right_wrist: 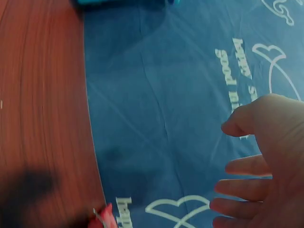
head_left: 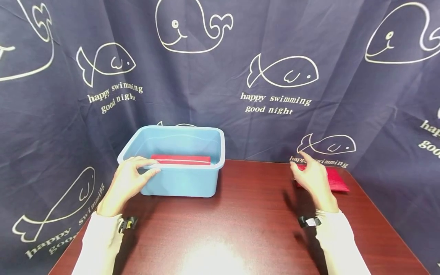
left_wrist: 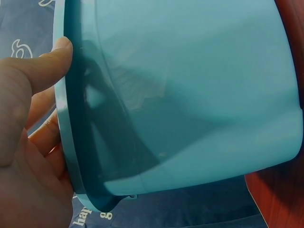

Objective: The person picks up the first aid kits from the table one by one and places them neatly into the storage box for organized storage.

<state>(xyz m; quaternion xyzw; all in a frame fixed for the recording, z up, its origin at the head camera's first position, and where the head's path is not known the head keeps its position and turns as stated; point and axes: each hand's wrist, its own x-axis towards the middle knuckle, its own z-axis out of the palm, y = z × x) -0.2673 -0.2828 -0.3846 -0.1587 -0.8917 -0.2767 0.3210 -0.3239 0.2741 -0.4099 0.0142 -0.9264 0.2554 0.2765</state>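
A light blue plastic bin [head_left: 182,181] stands at the back left of the table. My left hand [head_left: 128,177] grips its near rim at the left corner; in the left wrist view the thumb [left_wrist: 59,54] lies at the rim, with the other fingers behind it. Inside the bin, a flat red item [head_left: 180,159] with a pale line along it shows above the rim. My right hand [head_left: 314,177] hovers with nothing in it, fingers spread apart from the thumb. Partly hidden behind that hand, a flat red packet [head_left: 337,179] lies on the table.
The reddish-brown table [head_left: 251,214] ends at a dark blue curtain [head_left: 220,88] printed with white fish and whales, which hangs close behind the bin and along both sides. Both wrists wear dark strapped devices. Bright glare falls on the near part of the tabletop.
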